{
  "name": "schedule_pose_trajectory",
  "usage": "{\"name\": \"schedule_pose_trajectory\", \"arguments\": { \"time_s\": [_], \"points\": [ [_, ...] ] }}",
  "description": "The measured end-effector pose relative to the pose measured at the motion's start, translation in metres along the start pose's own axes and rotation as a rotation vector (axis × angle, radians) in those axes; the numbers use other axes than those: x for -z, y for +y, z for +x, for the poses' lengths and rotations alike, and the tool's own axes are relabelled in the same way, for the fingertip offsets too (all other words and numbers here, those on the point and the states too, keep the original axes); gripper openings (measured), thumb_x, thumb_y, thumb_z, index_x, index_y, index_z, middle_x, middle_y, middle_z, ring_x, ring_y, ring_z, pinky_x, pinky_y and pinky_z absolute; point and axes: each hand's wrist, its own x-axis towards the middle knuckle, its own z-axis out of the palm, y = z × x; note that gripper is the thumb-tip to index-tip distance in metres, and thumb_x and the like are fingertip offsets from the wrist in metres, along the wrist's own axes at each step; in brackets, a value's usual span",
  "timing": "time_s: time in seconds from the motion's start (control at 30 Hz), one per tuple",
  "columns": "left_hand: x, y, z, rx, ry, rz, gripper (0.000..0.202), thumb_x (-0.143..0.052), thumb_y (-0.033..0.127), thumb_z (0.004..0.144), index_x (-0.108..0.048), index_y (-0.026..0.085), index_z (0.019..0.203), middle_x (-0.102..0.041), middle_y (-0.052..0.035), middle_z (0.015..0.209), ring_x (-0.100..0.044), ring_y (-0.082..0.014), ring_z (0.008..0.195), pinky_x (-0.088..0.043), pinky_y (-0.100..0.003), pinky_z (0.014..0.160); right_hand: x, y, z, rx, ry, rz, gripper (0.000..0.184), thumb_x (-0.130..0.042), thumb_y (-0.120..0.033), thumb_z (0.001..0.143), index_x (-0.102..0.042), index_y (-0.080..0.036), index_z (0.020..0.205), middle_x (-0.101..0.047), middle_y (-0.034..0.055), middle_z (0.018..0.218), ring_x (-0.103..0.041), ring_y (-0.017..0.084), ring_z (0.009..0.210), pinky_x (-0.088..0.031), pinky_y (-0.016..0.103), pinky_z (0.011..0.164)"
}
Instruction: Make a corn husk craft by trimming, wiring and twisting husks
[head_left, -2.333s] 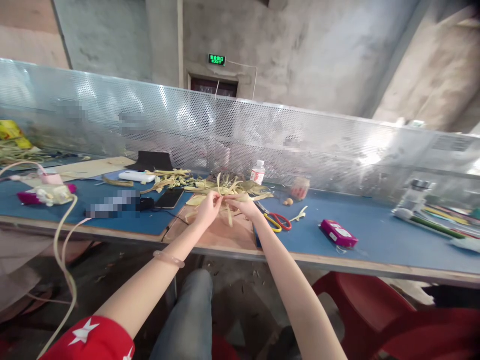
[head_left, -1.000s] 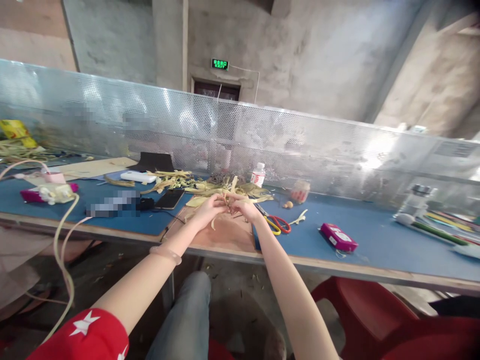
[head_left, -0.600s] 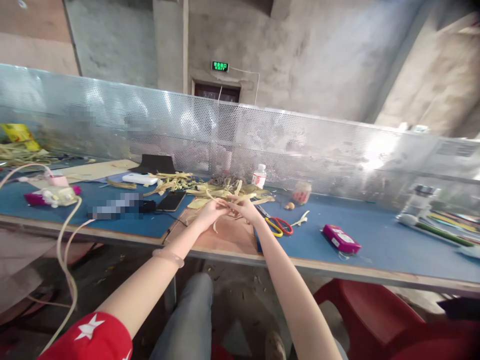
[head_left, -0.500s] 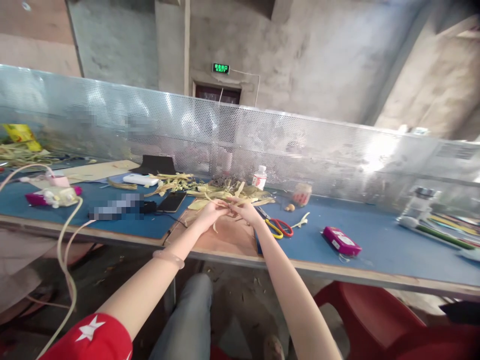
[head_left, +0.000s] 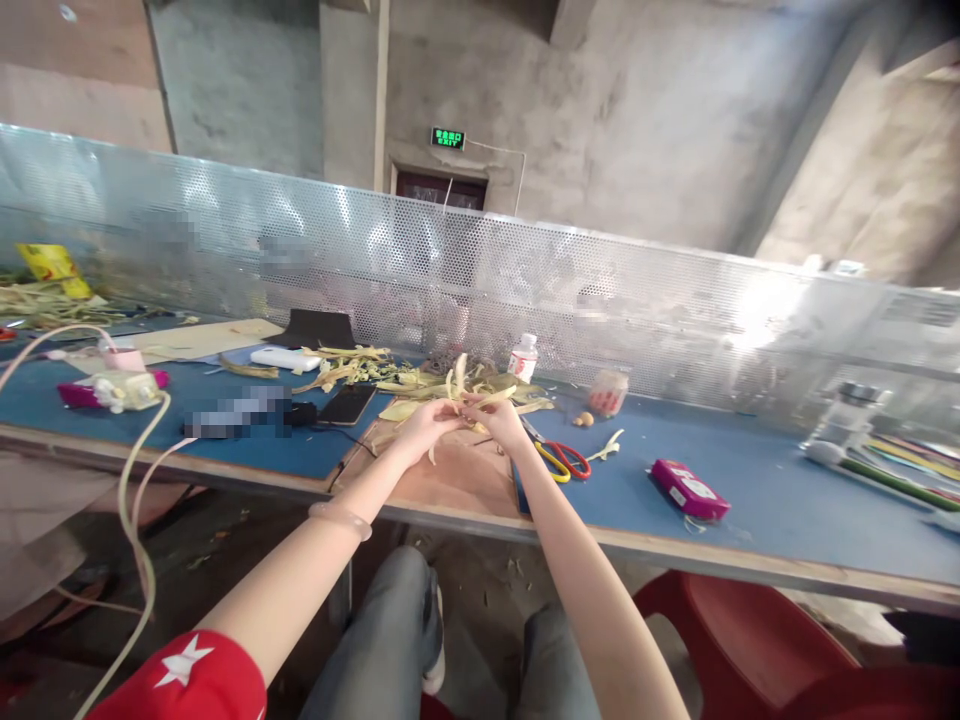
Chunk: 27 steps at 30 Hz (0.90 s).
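Note:
My left hand [head_left: 433,422] and my right hand [head_left: 493,412] meet over a brown board [head_left: 457,480] at the table's front. Fingers of both are closed on pale yellow-green dried leaf strips [head_left: 460,375], whose ends stick up above the fingertips. One thin strip hangs below my left hand. Behind the hands lies a loose pile of similar dried leaves [head_left: 401,388]. Scissors [head_left: 566,462] with one yellow and one red handle rest just right of my right wrist, their blades partly hidden by it.
A white-capped bottle [head_left: 523,358] and a clear jar [head_left: 607,393] stand behind. A purple box [head_left: 688,490] lies right, a phone [head_left: 346,404] left. Cables [head_left: 139,480] hang over the left table edge. A perforated metal screen [head_left: 660,310] runs along the back; a red stool [head_left: 750,630] is below right.
The leaf strips between my hands now stand more upright and spread above the fingers. My hands have barely shifted, and the view has moved slightly.

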Motion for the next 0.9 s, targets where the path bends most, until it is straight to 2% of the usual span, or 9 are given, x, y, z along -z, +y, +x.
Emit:
{"name": "schedule_pose_trajectory", "arguments": {
  "time_s": [0.13, 0.3, 0.6, 0.73, 0.9],
  "points": [
    [0.000, 0.002, -0.001, 0.013, 0.011, 0.004, 0.026, -0.069, 0.020, 0.066, -0.067, 0.014, 0.091, -0.069, -0.0081, 0.095, -0.063, -0.0202, 0.090, -0.043, -0.039, 0.092, 0.000, 0.001, 0.000, -0.012, 0.020, 0.056, 0.031, -0.070, -0.032, 0.062, -0.070, -0.017, 0.089, -0.070, 0.0030, 0.076, -0.062, 0.018, 0.068, -0.049, 0.032, 0.069],
    [0.004, -0.002, 0.002, 0.015, 0.008, -0.066, 0.031, -0.068, 0.022, 0.068, -0.067, 0.015, 0.098, -0.068, -0.0085, 0.101, -0.062, -0.0218, 0.095, -0.042, -0.040, 0.095, -0.003, -0.001, 0.000, -0.012, 0.035, 0.141, 0.026, -0.070, -0.034, 0.062, -0.071, -0.017, 0.081, -0.070, 0.0039, 0.080, -0.063, 0.019, 0.075, -0.051, 0.034, 0.073],
    [0.007, -0.005, 0.005, 0.043, -0.004, -0.281, 0.034, -0.070, 0.019, 0.067, -0.066, 0.013, 0.100, -0.068, -0.0102, 0.103, -0.062, -0.0219, 0.095, -0.042, -0.038, 0.093, -0.008, -0.004, -0.003, -0.012, -0.013, 0.234, 0.030, -0.067, -0.038, 0.069, -0.069, -0.018, 0.091, -0.069, 0.0058, 0.091, -0.063, 0.018, 0.076, -0.051, 0.033, 0.072],
    [0.009, -0.005, 0.006, 0.063, 0.000, -0.366, 0.032, -0.071, 0.014, 0.065, -0.067, 0.013, 0.096, -0.069, -0.0090, 0.097, -0.063, -0.0195, 0.090, -0.044, -0.035, 0.089, -0.007, -0.003, -0.004, -0.058, -0.073, 0.286, 0.031, -0.065, -0.037, 0.072, -0.068, -0.018, 0.097, -0.069, 0.0045, 0.081, -0.061, 0.015, 0.069, -0.050, 0.029, 0.067],
    [0.011, -0.007, 0.007, 0.103, 0.020, -0.434, 0.030, -0.072, 0.011, 0.062, -0.068, 0.013, 0.092, -0.070, -0.0084, 0.094, -0.063, -0.0180, 0.087, -0.044, -0.033, 0.087, -0.006, -0.003, -0.005, -0.088, -0.121, 0.306, 0.030, -0.064, -0.037, 0.073, -0.067, -0.019, 0.097, -0.066, 0.0017, 0.071, -0.060, 0.013, 0.061, -0.049, 0.027, 0.061]
  ]
}}
